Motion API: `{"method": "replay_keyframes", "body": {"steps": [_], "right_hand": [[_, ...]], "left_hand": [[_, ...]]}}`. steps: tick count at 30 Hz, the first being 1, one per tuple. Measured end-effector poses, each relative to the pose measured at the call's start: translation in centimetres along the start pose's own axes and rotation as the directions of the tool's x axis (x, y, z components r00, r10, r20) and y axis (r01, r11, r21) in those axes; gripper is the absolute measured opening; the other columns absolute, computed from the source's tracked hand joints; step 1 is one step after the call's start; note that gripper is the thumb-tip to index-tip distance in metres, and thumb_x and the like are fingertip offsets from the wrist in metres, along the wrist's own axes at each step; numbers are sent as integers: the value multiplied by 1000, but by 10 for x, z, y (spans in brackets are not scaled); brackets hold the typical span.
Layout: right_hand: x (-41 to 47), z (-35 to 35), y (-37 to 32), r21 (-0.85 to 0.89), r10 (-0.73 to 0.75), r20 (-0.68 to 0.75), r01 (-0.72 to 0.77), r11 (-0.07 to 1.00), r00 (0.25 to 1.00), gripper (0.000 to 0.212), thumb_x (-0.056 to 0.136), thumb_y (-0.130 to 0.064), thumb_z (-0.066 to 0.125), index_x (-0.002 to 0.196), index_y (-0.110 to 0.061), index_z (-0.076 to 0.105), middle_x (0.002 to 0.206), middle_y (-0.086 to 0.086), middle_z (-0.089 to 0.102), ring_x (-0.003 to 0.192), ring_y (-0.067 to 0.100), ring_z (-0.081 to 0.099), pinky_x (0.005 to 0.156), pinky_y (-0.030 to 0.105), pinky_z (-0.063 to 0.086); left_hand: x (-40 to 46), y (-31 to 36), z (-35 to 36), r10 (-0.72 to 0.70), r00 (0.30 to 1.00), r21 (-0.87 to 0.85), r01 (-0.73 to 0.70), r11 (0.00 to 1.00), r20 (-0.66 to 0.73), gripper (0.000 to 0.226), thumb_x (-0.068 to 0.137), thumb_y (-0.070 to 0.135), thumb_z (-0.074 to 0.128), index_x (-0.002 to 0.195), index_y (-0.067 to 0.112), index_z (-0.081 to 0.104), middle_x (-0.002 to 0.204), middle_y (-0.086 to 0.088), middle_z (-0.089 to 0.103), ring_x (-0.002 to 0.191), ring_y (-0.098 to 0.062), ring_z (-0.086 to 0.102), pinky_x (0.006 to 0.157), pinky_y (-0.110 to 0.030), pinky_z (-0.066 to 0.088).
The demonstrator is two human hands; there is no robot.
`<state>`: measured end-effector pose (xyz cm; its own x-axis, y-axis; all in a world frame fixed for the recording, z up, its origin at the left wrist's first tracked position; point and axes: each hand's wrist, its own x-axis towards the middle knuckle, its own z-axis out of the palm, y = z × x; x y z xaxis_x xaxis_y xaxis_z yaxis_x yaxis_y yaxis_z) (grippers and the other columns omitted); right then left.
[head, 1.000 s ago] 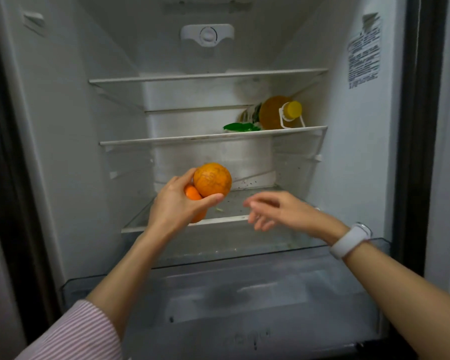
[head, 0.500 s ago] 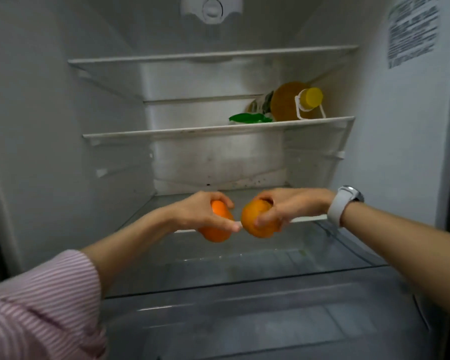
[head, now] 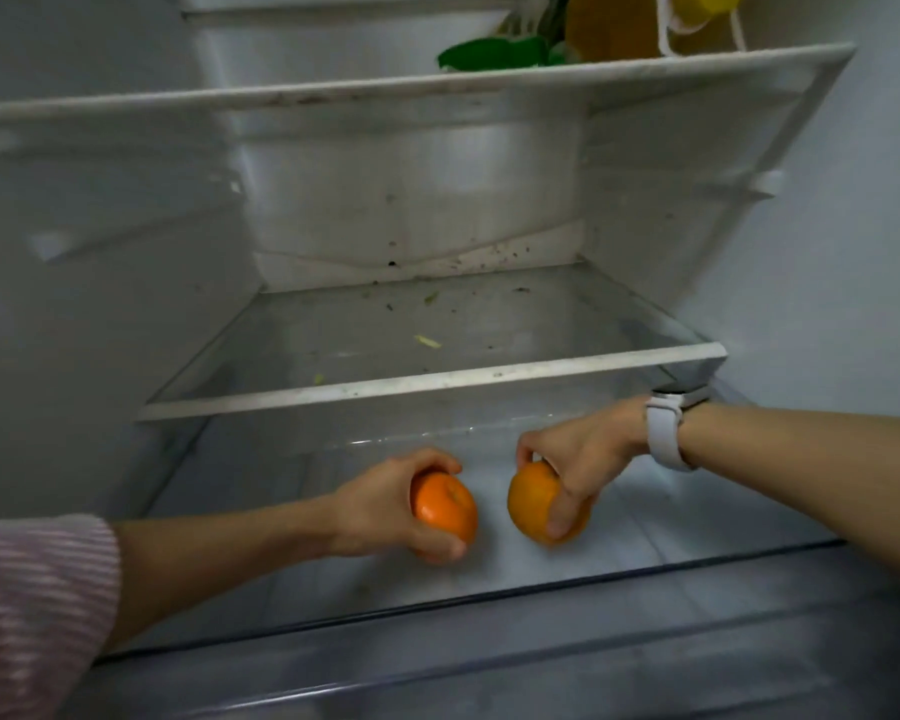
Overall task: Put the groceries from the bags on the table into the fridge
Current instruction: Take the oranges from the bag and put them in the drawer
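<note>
Each hand [head: 380, 506] [head: 583, 459] gripping round glossy orange [head: 445, 504] [head: 533, 504]

glossy, finely dimpled peel on both oranges [head: 450, 504] [head: 533, 504]; clear, speckled glass shelf [head: 437, 324] with white plastic rim; smooth matt white plastic fridge wall [head: 827, 252]; ribbed striped cloth sleeve [head: 32, 589]; smooth matt white watch strap [head: 666, 433].

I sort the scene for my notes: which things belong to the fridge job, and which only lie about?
Job:
left hand holding redder orange
right hand holding paler orange
fridge

Lying about:
yellow-capped bottle
green packet
</note>
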<state>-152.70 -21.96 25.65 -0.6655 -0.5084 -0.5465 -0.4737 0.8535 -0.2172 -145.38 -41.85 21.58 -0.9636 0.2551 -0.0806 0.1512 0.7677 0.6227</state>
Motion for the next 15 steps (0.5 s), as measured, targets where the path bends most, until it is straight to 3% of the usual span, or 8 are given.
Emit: {"method": "replay_keyframes", "body": {"steps": [2, 4, 8, 11, 15], "right_hand": [[2, 5, 2, -52, -20, -30, 19, 998, 999, 67, 74, -36, 73, 126, -21, 33, 111, 2, 45, 89, 19, 57, 66, 24, 51], [5, 9, 1, -83, -41, -56, 36, 996, 998, 68, 72, -42, 73, 124, -23, 33, 118, 4, 49, 93, 24, 61, 76, 31, 54], [5, 10, -3, 49, -88, -65, 91, 995, 994, 65, 77, -26, 72, 130, -21, 35, 114, 0, 41, 81, 16, 57, 63, 21, 52], [2, 8, -4, 77, -95, -25, 96, 992, 995, 68, 81, -19, 68, 137, -21, 31, 128, 4, 37, 107, 21, 48, 70, 22, 53], [-3, 4, -11, -75, -81, -13, 80, 994, 997, 76, 84, -31, 64, 144, -23, 18, 147, 4, 29, 129, 25, 38, 102, 34, 41]], "left_hand": [[-2, -6, 1, -39, 999, 9, 39, 999, -17, 65, 68, 22, 82, 121, 25, 45, 115, 9, 48, 104, -8, 49, 77, -7, 42], [-2, -10, 2, -76, 997, -11, 76, 997, -35, 60, 68, 21, 82, 114, 28, 45, 118, 4, 50, 106, -13, 51, 84, -18, 46], [-1, -9, 0, -113, 993, 18, 114, 993, -46, 58, 72, 20, 79, 118, 23, 44, 119, 0, 49, 107, -14, 50, 87, -24, 46], [0, -5, -3, -138, 990, 136, 137, 981, 2, 69, 75, 25, 76, 132, 17, 37, 128, -2, 45, 109, -12, 47, 90, -22, 43], [0, 5, -12, -139, 988, 330, 112, 937, 60, 77, 77, 30, 73, 140, 14, 31, 141, -5, 41, 122, -16, 44, 95, -21, 37]]}}
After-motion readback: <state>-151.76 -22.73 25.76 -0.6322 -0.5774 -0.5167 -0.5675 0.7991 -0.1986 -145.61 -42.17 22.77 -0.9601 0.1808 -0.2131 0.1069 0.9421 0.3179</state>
